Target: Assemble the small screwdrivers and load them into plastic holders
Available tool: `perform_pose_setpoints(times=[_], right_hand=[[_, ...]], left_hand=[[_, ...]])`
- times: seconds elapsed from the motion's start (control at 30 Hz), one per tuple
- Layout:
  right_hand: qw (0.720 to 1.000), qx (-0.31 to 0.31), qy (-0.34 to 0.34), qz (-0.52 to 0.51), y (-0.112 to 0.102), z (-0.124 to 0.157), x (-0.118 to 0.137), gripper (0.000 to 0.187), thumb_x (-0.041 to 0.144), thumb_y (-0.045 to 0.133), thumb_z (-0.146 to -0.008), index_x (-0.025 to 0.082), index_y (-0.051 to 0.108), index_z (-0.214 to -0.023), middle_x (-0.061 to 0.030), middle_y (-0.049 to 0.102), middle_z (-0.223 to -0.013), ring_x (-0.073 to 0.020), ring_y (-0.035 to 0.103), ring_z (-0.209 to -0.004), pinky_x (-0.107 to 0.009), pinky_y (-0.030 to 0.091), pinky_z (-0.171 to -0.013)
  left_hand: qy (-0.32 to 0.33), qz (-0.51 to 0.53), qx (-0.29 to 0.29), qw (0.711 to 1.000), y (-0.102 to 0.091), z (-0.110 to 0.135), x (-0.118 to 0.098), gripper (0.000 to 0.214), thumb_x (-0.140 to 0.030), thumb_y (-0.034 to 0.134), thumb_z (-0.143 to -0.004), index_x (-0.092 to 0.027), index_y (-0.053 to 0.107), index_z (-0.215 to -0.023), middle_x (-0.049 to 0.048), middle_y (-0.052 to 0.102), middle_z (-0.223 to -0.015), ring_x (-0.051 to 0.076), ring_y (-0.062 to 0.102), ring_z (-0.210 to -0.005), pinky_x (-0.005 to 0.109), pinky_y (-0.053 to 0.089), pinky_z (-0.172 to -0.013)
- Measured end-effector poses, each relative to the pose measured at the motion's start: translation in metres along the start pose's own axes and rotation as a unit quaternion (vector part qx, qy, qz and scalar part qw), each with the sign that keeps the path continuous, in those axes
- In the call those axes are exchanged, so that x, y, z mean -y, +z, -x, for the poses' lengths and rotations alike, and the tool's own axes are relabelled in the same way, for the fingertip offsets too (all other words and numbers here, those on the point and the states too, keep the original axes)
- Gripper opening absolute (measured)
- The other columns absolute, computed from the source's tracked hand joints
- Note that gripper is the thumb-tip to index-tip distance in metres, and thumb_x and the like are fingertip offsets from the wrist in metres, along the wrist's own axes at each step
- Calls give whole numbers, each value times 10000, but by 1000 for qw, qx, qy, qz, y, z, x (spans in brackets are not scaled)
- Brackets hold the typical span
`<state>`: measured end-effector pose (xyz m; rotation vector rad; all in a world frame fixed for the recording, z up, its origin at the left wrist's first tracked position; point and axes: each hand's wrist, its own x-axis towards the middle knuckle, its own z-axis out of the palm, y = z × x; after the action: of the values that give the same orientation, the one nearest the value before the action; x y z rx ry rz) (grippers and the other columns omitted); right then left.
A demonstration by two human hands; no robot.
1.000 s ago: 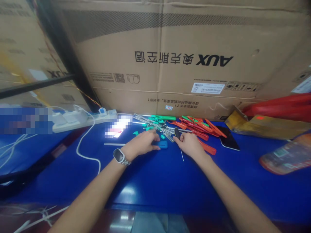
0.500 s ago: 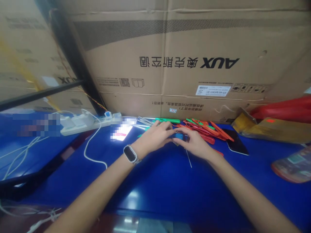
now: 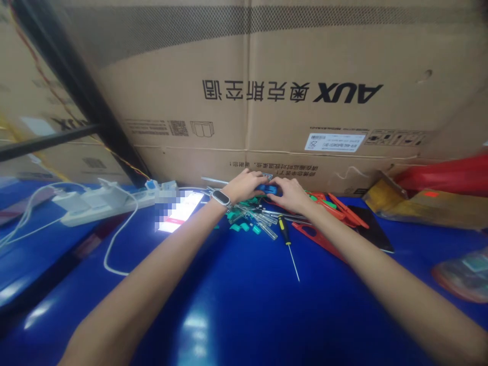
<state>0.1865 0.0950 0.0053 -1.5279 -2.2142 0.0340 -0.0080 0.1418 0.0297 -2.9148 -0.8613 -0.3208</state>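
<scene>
My left hand (image 3: 247, 187), with a watch on its wrist, and my right hand (image 3: 292, 195) meet at the back of the table. Between their fingers is a small blue object (image 3: 270, 189), mostly covered, whose kind I cannot make out. Both hands are closed on it. Just below them lies a heap of green pieces (image 3: 244, 227) and clear strips (image 3: 267, 226). A black and yellow screwdriver (image 3: 284, 231) rests on the table, its shaft towards me. Beside my right forearm are red and orange flat tools (image 3: 348, 211), partly hidden by the arm.
A lit phone (image 3: 181, 213) and a white power strip (image 3: 122, 203) with plugs and cables lie left on the blue table (image 3: 244, 300). A large cardboard box (image 3: 274, 56) stands behind. On the right are a dark phone (image 3: 375, 231), a yellowish packet (image 3: 430, 206) and a clear container (image 3: 465, 274).
Both hands have moved away from me, towards the box, with the blue object between them. The screwdriver and the heap of green and clear pieces now show below them. The view has shifted slightly.
</scene>
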Motion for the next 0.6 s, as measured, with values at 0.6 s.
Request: perform_pose_setpoints(times=[0.6], right_hand=[[994, -92, 55, -8, 17, 41, 20, 188, 230, 528, -873, 200, 642, -1019, -93, 583, -1066, -256, 610, -954, -390, 413, -861]], left_hand=[[-117, 119, -132, 977, -6, 72, -11, 199, -197, 526, -959, -183, 681, -1084, 73, 685, -1062, 228, 593, -1018, 365, 466, -918]])
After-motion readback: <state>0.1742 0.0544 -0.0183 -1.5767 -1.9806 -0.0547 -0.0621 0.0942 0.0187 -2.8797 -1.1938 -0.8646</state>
